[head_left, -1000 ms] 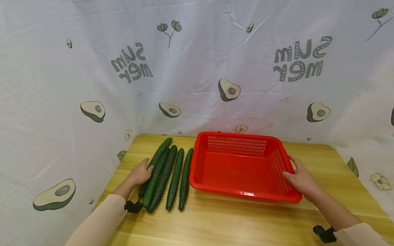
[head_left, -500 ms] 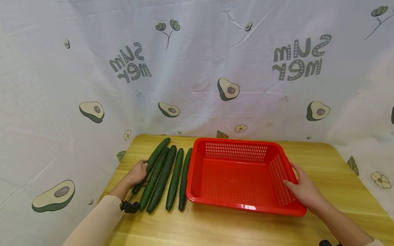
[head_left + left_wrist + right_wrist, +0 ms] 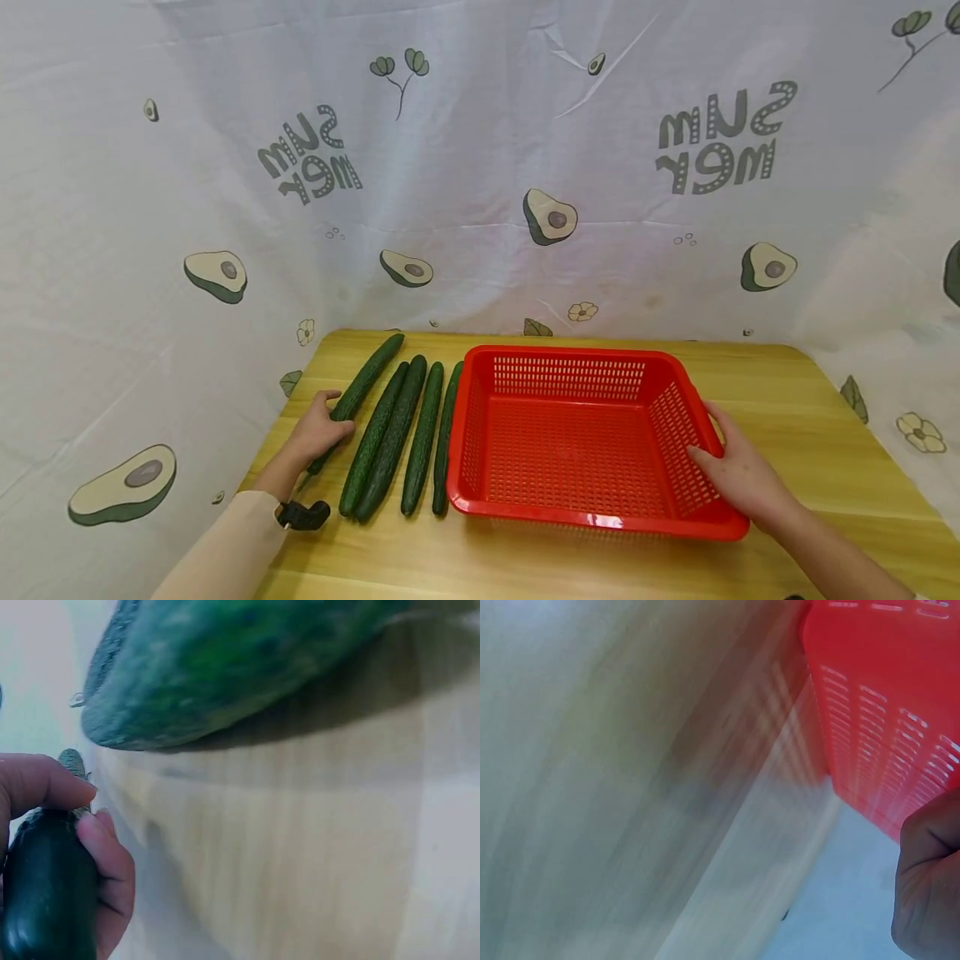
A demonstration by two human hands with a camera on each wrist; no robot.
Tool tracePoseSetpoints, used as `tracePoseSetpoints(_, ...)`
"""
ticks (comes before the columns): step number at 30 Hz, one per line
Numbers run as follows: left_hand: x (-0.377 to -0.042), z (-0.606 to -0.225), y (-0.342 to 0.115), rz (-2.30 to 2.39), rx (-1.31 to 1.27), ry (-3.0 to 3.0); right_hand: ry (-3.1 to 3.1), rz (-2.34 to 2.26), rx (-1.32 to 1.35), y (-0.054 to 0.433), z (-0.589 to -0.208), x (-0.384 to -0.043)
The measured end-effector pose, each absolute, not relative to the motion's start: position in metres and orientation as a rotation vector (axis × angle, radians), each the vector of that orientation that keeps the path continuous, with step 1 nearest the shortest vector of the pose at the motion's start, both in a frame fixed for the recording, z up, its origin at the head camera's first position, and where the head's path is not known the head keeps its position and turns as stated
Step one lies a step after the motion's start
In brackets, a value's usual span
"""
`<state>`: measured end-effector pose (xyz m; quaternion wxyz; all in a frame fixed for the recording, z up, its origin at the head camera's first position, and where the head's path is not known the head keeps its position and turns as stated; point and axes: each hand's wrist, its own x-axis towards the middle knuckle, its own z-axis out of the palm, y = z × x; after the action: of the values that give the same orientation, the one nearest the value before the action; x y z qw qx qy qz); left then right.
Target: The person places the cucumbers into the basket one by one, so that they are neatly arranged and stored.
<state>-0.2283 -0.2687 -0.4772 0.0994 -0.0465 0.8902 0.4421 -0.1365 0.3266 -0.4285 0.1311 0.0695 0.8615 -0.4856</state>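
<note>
My left hand (image 3: 318, 432) holds the leftmost cucumber (image 3: 367, 377), its thumb and fingers wrapped round the lower half. In the left wrist view, that cucumber (image 3: 49, 892) lies in the curled fingers (image 3: 112, 862). Several more dark green cucumbers (image 3: 390, 450) lie side by side just right of it. A red plastic basket (image 3: 592, 521) with slotted walls stands to the right of them, with nothing in it. At its right rim, my right hand (image 3: 746, 471) grips the edge, thumb inside and fingers outside. The right wrist view shows the basket wall (image 3: 885, 727) beside this hand (image 3: 934, 885).
All this rests on a wood-grain table (image 3: 525, 571). A pale cloth (image 3: 465, 167) printed with avocados hangs behind and at the sides. The rightmost cucumber (image 3: 447, 433) lies close against the basket's left side.
My left hand has shifted left with the leftmost cucumber, opening a gap to the others. The basket, held by my right hand, has come nearer and slightly left.
</note>
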Motion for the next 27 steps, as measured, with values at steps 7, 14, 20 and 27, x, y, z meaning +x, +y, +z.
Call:
tracePoseSetpoints(7, -0.232, -0.453, -0.267, 1.489, -0.080, 2.594, 2.506, -1.425, 0.219, 0.324, -0.430, -0.131)
tracePoseSetpoints(14, -0.237, -0.420, -0.248, 1.487, 0.140, 2.600, 2.532, -1.401, 0.238, 0.322, -0.433, -0.132)
tracePoseSetpoints(20, -0.235, -0.390, -0.220, 1.334, 0.390, 2.542, 2.535, -1.411, 0.244, 0.319, -0.431, -0.131)
tracePoseSetpoints(27, -0.237, -0.369, -0.181, 1.179, 0.618, 2.498, 2.538, -1.406, 0.252, 0.319, -0.430, -0.130)
